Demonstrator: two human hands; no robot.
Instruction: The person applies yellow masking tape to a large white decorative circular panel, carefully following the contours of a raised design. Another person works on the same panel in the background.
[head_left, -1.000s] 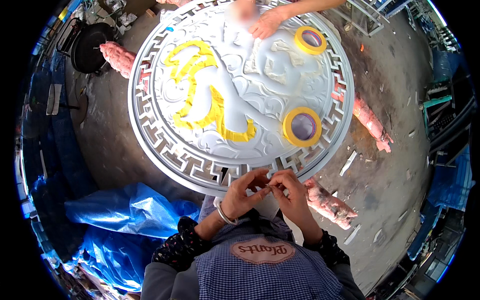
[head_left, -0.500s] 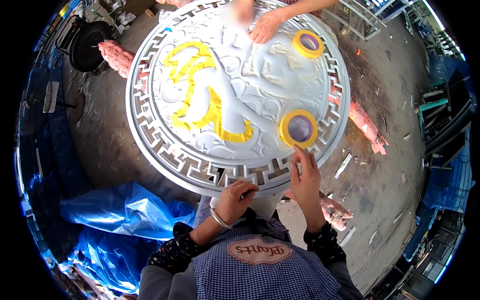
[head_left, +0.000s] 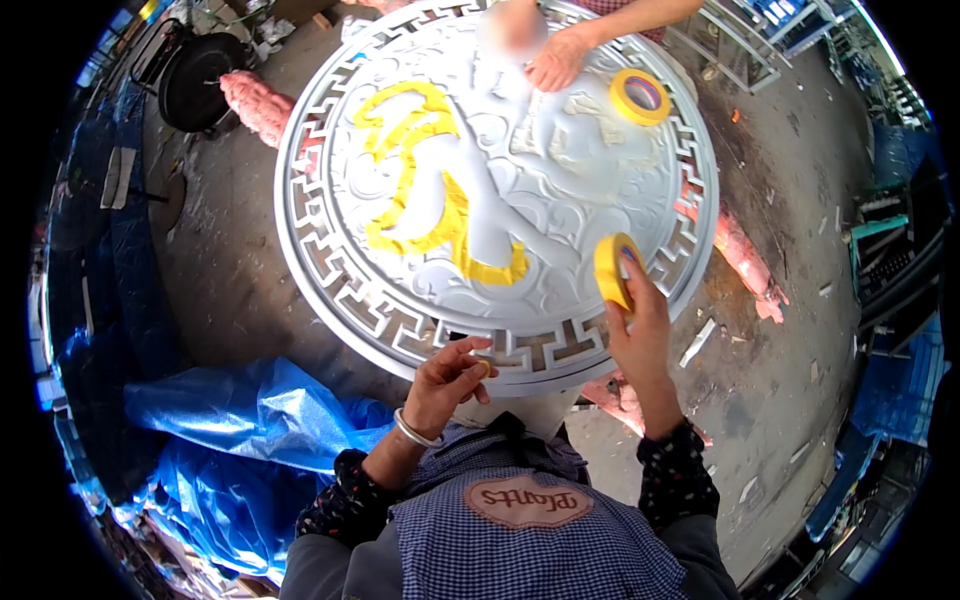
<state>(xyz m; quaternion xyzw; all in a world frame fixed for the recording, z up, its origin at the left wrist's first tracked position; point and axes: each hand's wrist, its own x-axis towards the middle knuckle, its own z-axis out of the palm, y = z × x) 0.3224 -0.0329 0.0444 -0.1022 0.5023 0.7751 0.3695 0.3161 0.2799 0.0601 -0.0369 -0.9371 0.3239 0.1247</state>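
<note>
My right hand [head_left: 641,325] grips a roll of yellow masking tape [head_left: 607,272], tilted up off the panel's lower right part. My left hand [head_left: 452,380] is at the near rim, thumb and forefinger pinched at a tiny yellowish spot too small to name. Under both hands lies a round grey-white relief panel [head_left: 560,225] with a fretwork border. Yellow tape strips [head_left: 455,235] outline a raised curving figure on its left half. A second tape roll [head_left: 640,97] lies on the panel at the upper right.
Across the panel, a co-worker's hand [head_left: 557,60] rests on the relief. Pink wrapped supports [head_left: 745,262] stick out from under the panel. Crumpled blue plastic sheeting [head_left: 260,415] lies to my left. A round black object [head_left: 203,83] stands at the far left. Scraps litter the concrete floor [head_left: 745,400].
My right hand has picked the nearer tape roll up off the panel and tilted it. My left hand has risen slightly, its fingers now pinched. The whole view has shifted a little.
</note>
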